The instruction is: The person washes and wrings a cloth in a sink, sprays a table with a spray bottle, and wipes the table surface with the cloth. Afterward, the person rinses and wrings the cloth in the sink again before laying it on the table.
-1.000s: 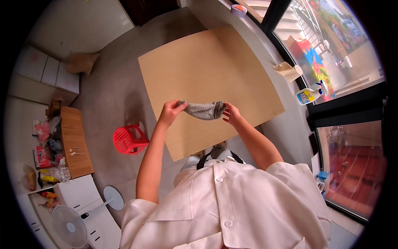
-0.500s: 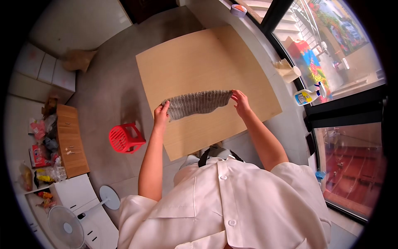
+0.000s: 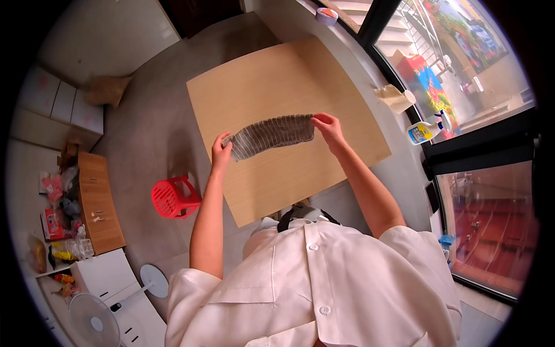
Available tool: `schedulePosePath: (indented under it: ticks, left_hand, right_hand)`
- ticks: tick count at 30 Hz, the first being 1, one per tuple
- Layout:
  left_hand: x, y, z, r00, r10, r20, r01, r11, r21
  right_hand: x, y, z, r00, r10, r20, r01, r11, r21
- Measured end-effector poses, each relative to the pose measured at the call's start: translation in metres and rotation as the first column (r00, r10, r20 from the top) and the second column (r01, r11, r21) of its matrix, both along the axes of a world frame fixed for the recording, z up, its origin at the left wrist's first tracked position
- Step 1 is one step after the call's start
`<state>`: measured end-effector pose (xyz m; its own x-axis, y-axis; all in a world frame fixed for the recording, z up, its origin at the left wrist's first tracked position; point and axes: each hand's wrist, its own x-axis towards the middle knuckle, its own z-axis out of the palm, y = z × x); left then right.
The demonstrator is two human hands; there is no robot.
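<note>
"One striped grey cloth [image 3: 273, 136]: where?"
"I see it spread above the wooden tabletop [image 3: 277, 75], toward the left edge."
"Grip?"
"Left hand [image 3: 221, 150] and right hand [image 3: 329, 129] pinch opposite ends. Red stool [image 3: 166, 198] beyond that edge."

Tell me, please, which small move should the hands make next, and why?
Perhaps lay the striped cloth flat on the table, because it curves between the left hand and the right hand, which hold its opposite ends.

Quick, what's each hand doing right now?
Left hand: closed, holding one end of the striped grey cloth.
Right hand: closed, pinching the cloth's other end.
</note>
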<state>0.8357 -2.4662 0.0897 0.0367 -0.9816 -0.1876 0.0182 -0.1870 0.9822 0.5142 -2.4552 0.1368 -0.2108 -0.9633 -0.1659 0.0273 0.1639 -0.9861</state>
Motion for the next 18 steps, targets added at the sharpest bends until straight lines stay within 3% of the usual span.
schedulePosePath:
  ticks: [1,3,5,7,8,12,13,15,17,18]
  left_hand:
    - [-0.003,-0.002,-0.002,0.976,-0.013,0.219,0.035,0.995,-0.098]
    - [-0.022,-0.004,0.000,0.974,-0.008,0.225,0.051,0.981,-0.187]
    - [-0.046,-0.004,0.017,0.968,-0.097,0.231,0.175,0.921,-0.348]
    - [-0.063,-0.005,0.028,0.934,-0.246,0.258,0.308,0.922,-0.235]
    - [-0.073,-0.004,0.032,0.935,-0.248,0.253,0.317,0.905,-0.282]
    - [-0.098,0.001,0.044,0.911,-0.383,0.154,0.391,0.920,-0.029]
    - [-0.099,0.003,0.044,0.911,-0.384,0.153,0.392,0.919,-0.028]
    - [-0.101,0.006,0.045,0.849,-0.419,0.321,0.471,0.877,-0.101]
    - [-0.099,0.007,0.040,0.851,-0.433,0.296,0.476,0.875,-0.087]
    - [-0.098,0.009,0.042,0.820,-0.414,0.395,0.482,0.872,-0.086]
  right_hand:
    - [0.005,-0.003,-0.001,0.996,0.031,-0.081,-0.035,0.998,-0.048]
    - [0.017,-0.006,-0.002,0.986,0.075,-0.149,-0.086,0.994,-0.067]
    - [0.034,-0.005,0.006,0.951,0.186,-0.245,-0.201,0.979,-0.036]
    - [0.048,-0.005,0.012,0.952,0.192,-0.240,-0.205,0.978,-0.028]
    - [0.055,-0.005,0.014,0.956,0.206,-0.207,-0.208,0.978,0.013]
    - [0.068,-0.005,0.022,0.963,0.249,-0.100,-0.247,0.969,0.027]
    - [0.069,-0.006,0.022,0.966,0.255,-0.032,-0.254,0.967,0.022]
    - [0.069,-0.007,0.027,0.963,0.257,-0.076,-0.259,0.966,-0.016]
    - [0.070,-0.007,0.036,0.976,0.151,0.157,-0.156,0.987,0.023]
    - [0.067,-0.009,0.033,0.979,0.157,0.134,-0.161,0.987,0.018]
